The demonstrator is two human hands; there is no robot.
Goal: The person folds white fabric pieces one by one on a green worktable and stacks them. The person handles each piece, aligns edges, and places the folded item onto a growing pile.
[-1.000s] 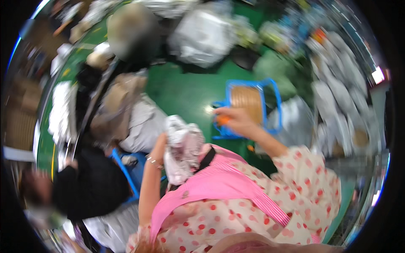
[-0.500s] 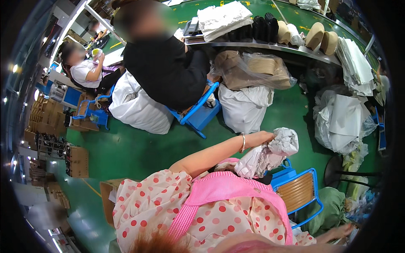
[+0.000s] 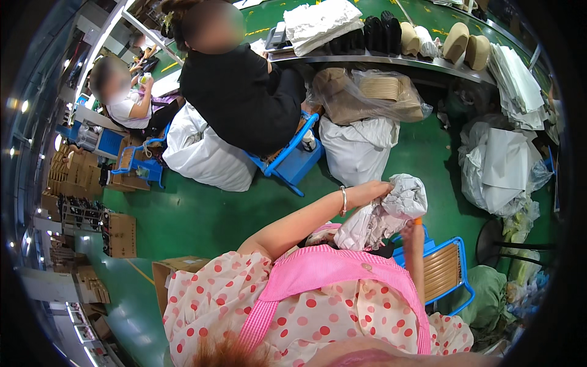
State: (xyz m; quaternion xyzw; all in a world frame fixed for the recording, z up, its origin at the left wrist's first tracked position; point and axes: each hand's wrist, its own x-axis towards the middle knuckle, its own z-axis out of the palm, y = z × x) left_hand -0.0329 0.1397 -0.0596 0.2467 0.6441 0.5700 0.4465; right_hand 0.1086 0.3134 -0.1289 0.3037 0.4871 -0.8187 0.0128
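Observation:
A bundle of crumpled white paper (image 3: pixel 406 197) is in front of my body, its greyish-pink folds hanging down toward my lap. My left hand (image 3: pixel 372 191), with a silver bangle at the wrist, is closed on the top of the paper from the left. Just below the bundle's right side is my right hand (image 3: pixel 411 232), its fingers bent close to the paper and partly hidden. A small orange piece (image 3: pixel 418 221) shows at these fingertips; its kind cannot be made out. A pink checked apron (image 3: pixel 324 272) covers my front.
A blue-framed chair (image 3: pixel 445 269) stands close on my right, beside a green sack (image 3: pixel 483 293). Ahead, a person in black (image 3: pixel 238 101) sits on a blue chair between white sacks (image 3: pixel 361 147). A bench (image 3: pixel 440 66) beyond carries beige shoe forms (image 3: pixel 455 43) and papers.
My right hand has come from the far lower right up to the paper bundle, with the orange piece now showing at its fingertips. My left hand keeps its hold, shifted slightly up and left.

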